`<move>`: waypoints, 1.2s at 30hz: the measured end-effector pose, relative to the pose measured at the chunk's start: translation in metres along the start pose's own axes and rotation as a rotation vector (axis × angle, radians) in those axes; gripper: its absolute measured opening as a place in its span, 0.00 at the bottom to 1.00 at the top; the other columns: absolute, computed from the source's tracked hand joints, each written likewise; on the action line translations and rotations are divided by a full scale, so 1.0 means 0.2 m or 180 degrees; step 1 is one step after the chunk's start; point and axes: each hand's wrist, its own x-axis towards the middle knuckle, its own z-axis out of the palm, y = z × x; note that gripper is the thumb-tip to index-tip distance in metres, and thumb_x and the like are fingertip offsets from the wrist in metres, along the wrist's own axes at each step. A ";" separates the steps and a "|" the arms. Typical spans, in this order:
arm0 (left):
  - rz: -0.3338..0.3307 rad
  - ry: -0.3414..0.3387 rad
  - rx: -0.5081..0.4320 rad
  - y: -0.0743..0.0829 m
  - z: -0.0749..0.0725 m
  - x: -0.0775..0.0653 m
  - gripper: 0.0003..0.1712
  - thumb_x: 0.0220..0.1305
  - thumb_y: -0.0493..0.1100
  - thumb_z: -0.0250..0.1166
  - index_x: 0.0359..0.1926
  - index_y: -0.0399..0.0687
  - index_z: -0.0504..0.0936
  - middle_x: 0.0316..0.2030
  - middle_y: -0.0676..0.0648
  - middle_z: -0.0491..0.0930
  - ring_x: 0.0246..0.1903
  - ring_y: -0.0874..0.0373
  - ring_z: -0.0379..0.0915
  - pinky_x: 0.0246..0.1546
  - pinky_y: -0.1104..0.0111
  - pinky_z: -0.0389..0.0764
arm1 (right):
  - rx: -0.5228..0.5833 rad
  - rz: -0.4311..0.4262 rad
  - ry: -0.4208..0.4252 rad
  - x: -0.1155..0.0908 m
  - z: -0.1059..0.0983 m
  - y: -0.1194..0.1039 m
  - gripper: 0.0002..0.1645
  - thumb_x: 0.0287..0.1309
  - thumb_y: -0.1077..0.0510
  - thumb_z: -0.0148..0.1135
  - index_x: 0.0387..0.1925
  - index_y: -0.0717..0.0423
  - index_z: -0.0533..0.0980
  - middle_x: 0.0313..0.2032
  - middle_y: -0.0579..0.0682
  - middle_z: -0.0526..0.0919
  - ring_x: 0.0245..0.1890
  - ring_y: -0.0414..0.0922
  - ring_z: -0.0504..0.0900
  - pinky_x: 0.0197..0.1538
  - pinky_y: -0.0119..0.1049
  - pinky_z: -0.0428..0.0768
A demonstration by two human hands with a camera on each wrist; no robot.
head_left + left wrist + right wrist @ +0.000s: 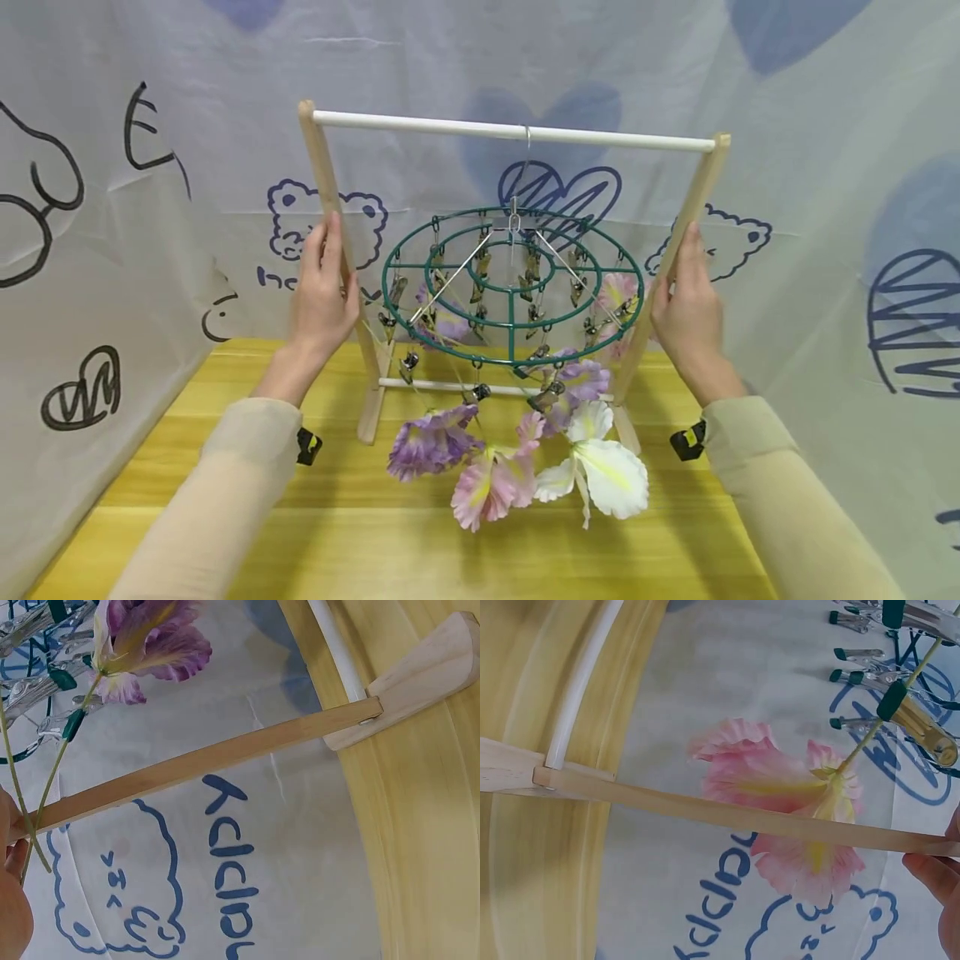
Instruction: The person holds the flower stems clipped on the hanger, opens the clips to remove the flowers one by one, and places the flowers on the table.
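Note:
A wooden rack (pixel 517 132) with a white top bar stands on the table. My left hand (pixel 321 292) holds its left post (pixel 202 761), thumb toward the inner side. On the other side, my right hand (pixel 688 312) grips the right post (pixel 757 820). From the top bar hangs a round green clip hanger (pixel 512 325) by its metal hook. Its clips carry artificial flowers upside down: a purple flower (pixel 431 442), a pink flower (pixel 495 483) and a white flower (pixel 600 471) in front, with others behind. Parts of both hands lie outside the wrist views.
The yellow wood-grain table (pixel 360 533) lies under the rack. A white cloth (pixel 225 167) with blue hearts and drawn bears hangs behind and at the sides. A white lower bar (pixel 457 386) joins the rack's feet.

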 end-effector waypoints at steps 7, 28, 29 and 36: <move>0.0006 0.0034 0.0055 -0.05 -0.04 -0.01 0.50 0.60 0.17 0.61 0.80 0.34 0.51 0.70 0.28 0.60 0.60 0.33 0.70 0.57 0.48 0.82 | 0.0078 -0.0044 0.0034 0.02 0.06 -0.04 0.46 0.69 0.73 0.57 0.82 0.63 0.48 0.79 0.61 0.55 0.30 0.65 0.81 0.32 0.56 0.85; -0.0006 0.0094 0.0063 -0.08 -0.06 -0.01 0.50 0.59 0.16 0.61 0.80 0.36 0.54 0.71 0.30 0.61 0.63 0.33 0.68 0.54 0.47 0.83 | 0.0188 0.0029 0.0041 0.07 0.13 -0.02 0.47 0.67 0.72 0.61 0.81 0.63 0.50 0.78 0.65 0.58 0.60 0.71 0.77 0.54 0.64 0.82; -0.0016 0.0086 0.0063 -0.08 -0.06 -0.01 0.50 0.59 0.16 0.61 0.80 0.36 0.54 0.71 0.30 0.61 0.63 0.33 0.68 0.56 0.47 0.83 | 0.0184 0.0024 0.0039 0.07 0.13 -0.02 0.47 0.68 0.72 0.60 0.81 0.63 0.50 0.78 0.65 0.58 0.60 0.71 0.76 0.53 0.64 0.82; -0.0043 -0.0086 0.0067 -0.08 -0.05 0.00 0.51 0.59 0.17 0.61 0.81 0.38 0.53 0.71 0.30 0.60 0.63 0.33 0.68 0.60 0.47 0.80 | 0.0196 0.0106 0.0011 0.06 0.11 -0.01 0.48 0.67 0.74 0.59 0.82 0.62 0.49 0.79 0.61 0.56 0.54 0.70 0.80 0.49 0.60 0.85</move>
